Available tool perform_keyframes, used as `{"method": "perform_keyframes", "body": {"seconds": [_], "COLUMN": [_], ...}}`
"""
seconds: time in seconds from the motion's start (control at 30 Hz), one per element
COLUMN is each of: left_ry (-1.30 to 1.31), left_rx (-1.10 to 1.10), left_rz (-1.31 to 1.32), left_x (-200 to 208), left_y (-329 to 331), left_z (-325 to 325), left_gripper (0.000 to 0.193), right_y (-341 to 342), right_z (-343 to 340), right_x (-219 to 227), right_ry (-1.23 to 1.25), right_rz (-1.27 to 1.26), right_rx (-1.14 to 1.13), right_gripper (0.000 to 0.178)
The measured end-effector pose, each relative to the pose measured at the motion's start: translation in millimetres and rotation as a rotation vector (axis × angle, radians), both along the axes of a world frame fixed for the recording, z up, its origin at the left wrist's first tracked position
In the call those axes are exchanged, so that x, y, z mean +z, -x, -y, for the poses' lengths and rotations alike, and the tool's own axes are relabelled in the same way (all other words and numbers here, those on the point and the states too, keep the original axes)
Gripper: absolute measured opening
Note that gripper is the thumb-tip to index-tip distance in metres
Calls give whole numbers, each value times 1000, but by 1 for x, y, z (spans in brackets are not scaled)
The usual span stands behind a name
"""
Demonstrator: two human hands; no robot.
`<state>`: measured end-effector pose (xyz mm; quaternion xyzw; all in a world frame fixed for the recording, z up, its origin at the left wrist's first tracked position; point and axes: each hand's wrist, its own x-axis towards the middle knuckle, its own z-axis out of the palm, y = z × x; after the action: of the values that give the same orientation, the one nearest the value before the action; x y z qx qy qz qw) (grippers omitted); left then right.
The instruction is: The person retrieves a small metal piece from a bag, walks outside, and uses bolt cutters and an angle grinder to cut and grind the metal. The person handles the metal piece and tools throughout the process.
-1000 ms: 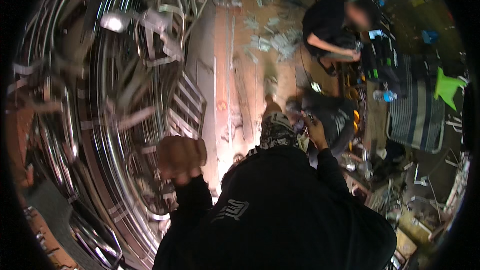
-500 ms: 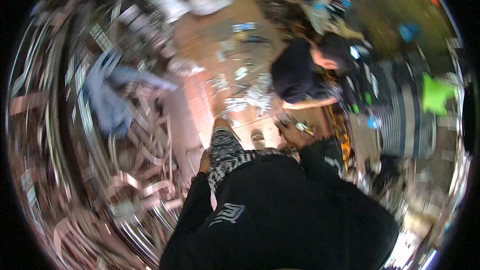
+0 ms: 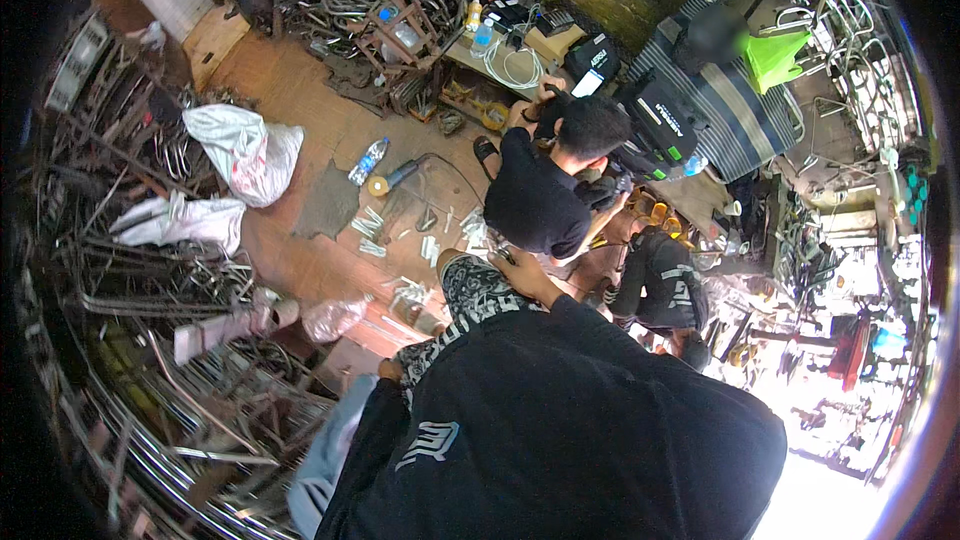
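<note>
My right hand (image 3: pixel 522 273) rests by the knee of my black-and-white patterned shorts (image 3: pixel 475 292). Its fingers are bent around a small dark thing that I cannot make out. Low beside my other thigh is my left hand (image 3: pixel 391 371), mostly covered by the sleeve and shorts, its fingers hidden. Short pale strips (image 3: pixel 370 232) lie in loose groups on the brown floor ahead of my knees. Beyond them are a corded angle grinder (image 3: pixel 402 174) with a yellowish disc and a water bottle (image 3: pixel 369 161) on its side.
A person in a black T-shirt (image 3: pixel 535 195) crouches just ahead right; another person in black (image 3: pixel 665 280) bends at the right. Tangled metal tubes (image 3: pixel 180 290) and white sacks (image 3: pixel 250 155) line the left. A low table (image 3: pixel 480 62) with cables stands far ahead.
My view has swung toward the right and steadied from blur. My right hand has come back against my knee from over the floor.
</note>
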<state>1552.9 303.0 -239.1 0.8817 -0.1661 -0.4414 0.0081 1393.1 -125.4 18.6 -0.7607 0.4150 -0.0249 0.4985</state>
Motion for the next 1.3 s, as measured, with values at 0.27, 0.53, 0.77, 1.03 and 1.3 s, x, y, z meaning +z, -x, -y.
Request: {"method": "perform_keyframes", "body": {"seconds": [0.27, 0.53, 0.77, 1.03, 1.3], "left_ry": [7, 522, 1158, 1869, 2786], "left_rx": [-63, 581, 615, 216, -577], "left_rz": [-24, 377, 504, 761, 894], "left_x": [3, 96, 186, 458, 677], "left_y": [-197, -444, -633, -957, -1087], "left_z": [90, 240, 337, 463, 457], "left_gripper": [38, 43, 80, 41, 22], "right_y": [-191, -442, -677, -914, -1129], "right_z": [57, 177, 261, 329, 427], "right_x": [-15, 31, 38, -3, -79], "right_ry": [-157, -82, -127, 40, -32], "right_rz": [-49, 30, 124, -12, 24], "right_rx": [-50, 394, 296, 139, 108], "right_gripper": [40, 43, 41, 51, 37]}}
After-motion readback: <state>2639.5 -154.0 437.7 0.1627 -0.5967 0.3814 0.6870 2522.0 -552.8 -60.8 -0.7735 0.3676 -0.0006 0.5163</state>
